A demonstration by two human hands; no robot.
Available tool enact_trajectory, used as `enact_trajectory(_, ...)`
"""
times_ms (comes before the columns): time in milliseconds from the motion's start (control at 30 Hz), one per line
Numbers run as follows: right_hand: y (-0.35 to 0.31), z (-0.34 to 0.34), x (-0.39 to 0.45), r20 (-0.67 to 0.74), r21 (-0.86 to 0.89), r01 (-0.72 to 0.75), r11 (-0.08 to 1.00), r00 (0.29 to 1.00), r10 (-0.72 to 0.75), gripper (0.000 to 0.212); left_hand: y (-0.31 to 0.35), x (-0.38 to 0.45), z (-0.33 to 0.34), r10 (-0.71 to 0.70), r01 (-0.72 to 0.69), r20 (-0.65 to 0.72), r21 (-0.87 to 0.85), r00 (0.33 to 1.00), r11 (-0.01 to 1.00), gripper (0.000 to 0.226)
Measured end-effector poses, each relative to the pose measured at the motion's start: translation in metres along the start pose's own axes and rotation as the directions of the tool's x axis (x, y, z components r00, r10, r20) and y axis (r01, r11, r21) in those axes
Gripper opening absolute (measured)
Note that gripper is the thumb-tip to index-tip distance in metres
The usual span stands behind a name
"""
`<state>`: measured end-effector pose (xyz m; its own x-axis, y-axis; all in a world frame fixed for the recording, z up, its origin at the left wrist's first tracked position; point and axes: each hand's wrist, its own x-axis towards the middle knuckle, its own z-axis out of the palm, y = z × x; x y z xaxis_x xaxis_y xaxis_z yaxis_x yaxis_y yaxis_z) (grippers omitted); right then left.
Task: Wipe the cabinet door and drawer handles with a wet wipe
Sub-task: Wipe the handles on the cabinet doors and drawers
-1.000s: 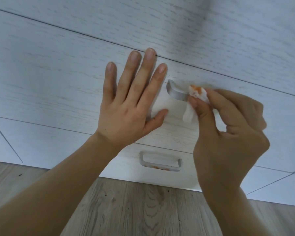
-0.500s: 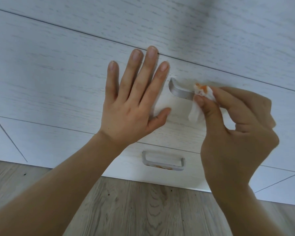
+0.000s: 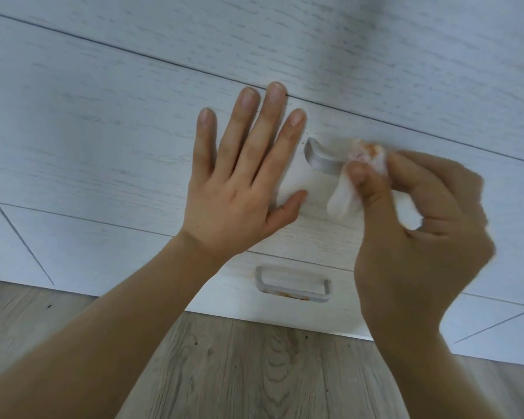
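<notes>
The right hand [image 3: 418, 225] pinches a crumpled wet wipe [image 3: 354, 179] between thumb and fingers and presses it onto the upper drawer handle [image 3: 321, 160], a brushed metal bar on the white drawer front [image 3: 103, 140]; the wad covers the bar's right part and carries an orange smear, while a loose tail hangs below the thumb. The left hand [image 3: 242, 182] lies flat with fingers straight and spread against the drawer front just beside the handle's left end, grasping nothing, apparently bracing the drawer so it does not slide. To do this step well, the wipe should probably be turned so that a clean fold meets the metal, since the soiled patch could spread the stain; the stroke should run along the whole bar, including its curved left end and its underside, with the flat hand holding firm pressure. The lower drawer handle [image 3: 292, 285] shows an orange-brown stain along its bottom edge, so it looks not yet cleaned and likely comes next. Compared with a second ago, the right hand and wipe have slid somewhat to the right along the bar, exposing more of its left part, while the left hand has stayed pressed in the same place above the wooden floor [image 3: 239, 373].
</notes>
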<state>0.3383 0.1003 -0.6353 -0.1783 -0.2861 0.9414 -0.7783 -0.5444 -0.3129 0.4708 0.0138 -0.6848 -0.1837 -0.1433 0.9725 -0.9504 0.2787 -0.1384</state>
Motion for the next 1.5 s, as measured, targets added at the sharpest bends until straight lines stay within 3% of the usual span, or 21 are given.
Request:
enact_trajectory(133,0.004,0.0,0.002,0.041,-0.071,0.108,0.992,0.994,-0.105,0.012,0.0,0.0,0.001,0.002,-0.002,-0.01,0.01,1.0,1.0,0.072)
enact_trajectory(267,0.001,0.0,0.004,0.064,-0.051,0.08,0.995,0.995,-0.077,0.007,0.001,0.0,0.001,0.001,-0.001,-0.025,0.005,1.0,1.0,0.072)
enact_trajectory(567,-0.013,0.016,-0.001,0.019,-0.128,0.18,0.975,0.984,-0.179,0.002,-0.001,-0.001,0.004,0.015,-0.013,-0.053,0.029,0.998,0.999,0.094)
enact_trajectory(800,0.015,-0.009,-0.005,-0.05,-0.143,0.152,0.978,0.986,-0.161,0.012,-0.004,0.0,-0.003,0.029,-0.029,0.02,0.002,0.999,1.0,0.073)
enact_trajectory(1000,0.025,-0.027,-0.007,-0.13,-0.183,-0.154,0.971,0.983,0.131,0.007,-0.004,0.001,-0.007,0.031,-0.031,0.048,-0.004,0.998,1.0,0.073)
enact_trajectory(1167,0.037,-0.045,-0.004,-0.127,0.056,-0.528,0.847,0.838,0.53,0.006,-0.011,-0.007,-0.015,0.083,-0.078,0.104,-0.05,0.991,0.996,0.069)
enact_trajectory(1367,0.04,-0.054,-0.035,0.062,0.181,-0.71,0.681,0.699,0.712,0.01,-0.01,-0.061,-0.037,0.194,-0.141,0.345,-0.174,0.918,0.975,0.069)
enact_trajectory(1500,0.043,-0.059,-0.069,0.168,0.133,-0.765,0.63,0.644,0.746,0.012,-0.003,-0.102,-0.041,0.183,-0.112,0.439,-0.181,0.88,0.977,0.075)
